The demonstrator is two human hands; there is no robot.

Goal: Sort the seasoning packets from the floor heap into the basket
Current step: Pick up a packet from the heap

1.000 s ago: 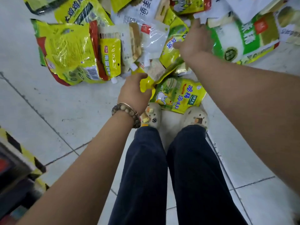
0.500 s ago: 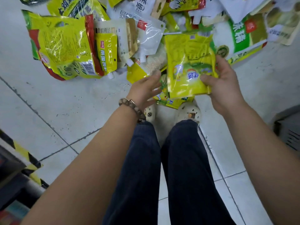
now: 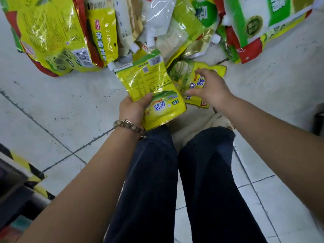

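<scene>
A heap of seasoning packets (image 3: pixel 157 28) lies on the white tiled floor at the top of the head view, mostly yellow, green and white pouches. My left hand (image 3: pixel 133 109), with a bead bracelet at the wrist, grips a yellow-green packet (image 3: pixel 152 88) by its lower edge, thumb on top. Whether a second packet lies behind it I cannot tell. My right hand (image 3: pixel 210 88) hovers with spread, bent fingers over another yellow packet (image 3: pixel 185 76) lying on the floor in front of my feet, and holds nothing.
A big yellow-and-red bag (image 3: pixel 49 35) lies at the heap's left and a white-and-green bag (image 3: pixel 259 18) at its right. My legs in dark trousers (image 3: pixel 157 172) fill the middle. A shelf base with yellow-black tape (image 3: pixel 22 165) stands lower left. A dark container edge (image 3: pixel 319 120) shows far right.
My right hand pulled a yellow packet from the heap and passed it to my left hand, which now holds it. My right hand has let go and moved down over the packet on the floor.
</scene>
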